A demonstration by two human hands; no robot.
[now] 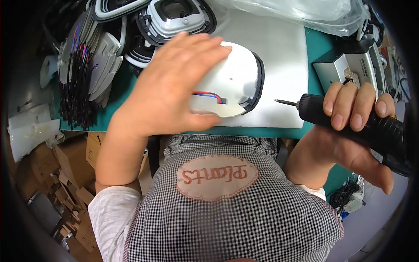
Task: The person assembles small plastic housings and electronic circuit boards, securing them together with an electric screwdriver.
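A: Far left, what's seen?
B: Thin grey-white plates point(105, 65) are stacked on the bench point(316, 43), its top green; black leads point(78, 98) are bunched in front of them, red and blue wires mixed in.

A: Next along?
B: Left hand point(168, 83), motion-blurred. Its grip is spread wide, thumb well apart from the fingers; nothing is seen clasped. Part of the white rounded panel point(238, 72) is covered by it; whether the panel is touched can't be told.

A: Anything behind that hand?
B: Black-and-white housings point(176, 19) are piled at the back.

A: And the panel, where is it?
B: Mid-bench, on a white sheet point(283, 74). A black rim is shown along its right side. Red and blue wires point(211, 94) are led across its face to a small connector point(222, 101).

A: Right of that?
B: A thin bit point(286, 102) is pointed left, just beside the panel and apart from it. The black screwdriver point(312, 108) is held by the right hand point(336, 139): grip wrapped round the body, fingers curled over the top, thumb stretched out below. A silvery box point(338, 72) is seen behind.
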